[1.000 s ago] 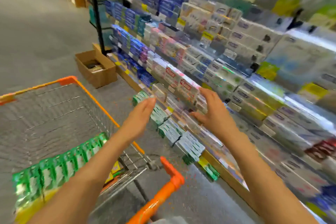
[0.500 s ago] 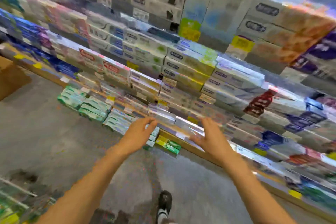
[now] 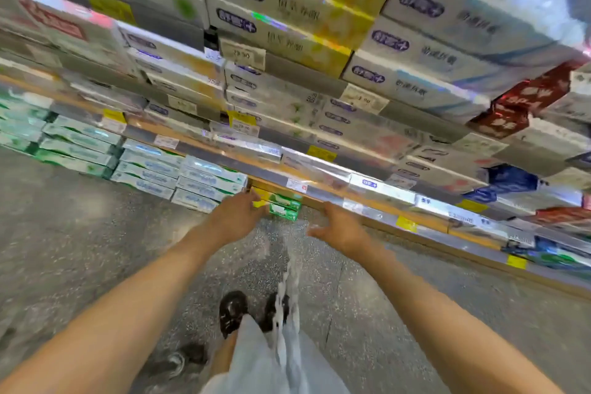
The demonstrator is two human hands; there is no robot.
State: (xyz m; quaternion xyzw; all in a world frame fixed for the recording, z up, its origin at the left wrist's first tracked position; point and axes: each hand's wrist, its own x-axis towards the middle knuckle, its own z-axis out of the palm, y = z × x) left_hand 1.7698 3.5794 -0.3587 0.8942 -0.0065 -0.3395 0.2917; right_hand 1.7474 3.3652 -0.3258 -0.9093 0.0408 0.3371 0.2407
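Both my arms reach down toward the bottom of a shop shelf full of toothpaste boxes. My left hand (image 3: pixel 236 217) is low at the shelf's base, its fingers touching or nearly touching a small stack of green and yellow boxes (image 3: pixel 283 206) on the lowest level. My right hand (image 3: pixel 340 229) hangs just to the right of that stack with fingers spread and relaxed, holding nothing. The image is motion-blurred, so contact is hard to judge.
Stacks of white and green boxes (image 3: pixel 179 173) lie on the low shelf to the left. White boxes with purple logos (image 3: pixel 319 29) fill the upper shelves. A shelf edge with price tags (image 3: pixel 351 189) runs diagonally. My legs and dark shoes (image 3: pixel 233 310) stand on speckled grey floor.
The view has swung right and down, away from the orange cart. Both hands have dropped from mid-shelf height to the lowest shelf level.
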